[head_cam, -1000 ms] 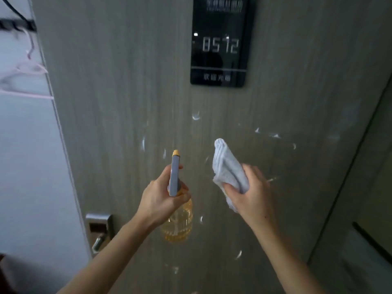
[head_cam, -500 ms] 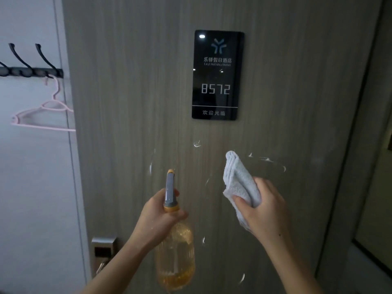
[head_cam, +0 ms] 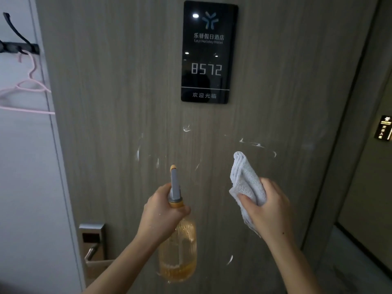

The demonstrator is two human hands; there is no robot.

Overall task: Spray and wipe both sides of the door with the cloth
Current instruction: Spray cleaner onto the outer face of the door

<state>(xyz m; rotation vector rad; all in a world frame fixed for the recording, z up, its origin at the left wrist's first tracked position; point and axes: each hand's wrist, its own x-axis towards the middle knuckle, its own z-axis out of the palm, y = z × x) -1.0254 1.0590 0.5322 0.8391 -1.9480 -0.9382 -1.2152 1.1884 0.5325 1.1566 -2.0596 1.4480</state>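
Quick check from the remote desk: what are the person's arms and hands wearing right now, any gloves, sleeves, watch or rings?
Nothing is worn that shows. The left hand and right hand are bare, without gloves, and no ring shows on any finger in view. Both forearms are uncovered down to the bottom edge of the picture, with no sleeve cuff, watch or wristband visible. Small droplets speckle the back of the left hand.

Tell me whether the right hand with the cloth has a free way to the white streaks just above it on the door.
Probably yes. The right hand grips the cloth just below the white streaks on the door, with bare door between them. The spray bottle, held by the left hand, sits off to the side.
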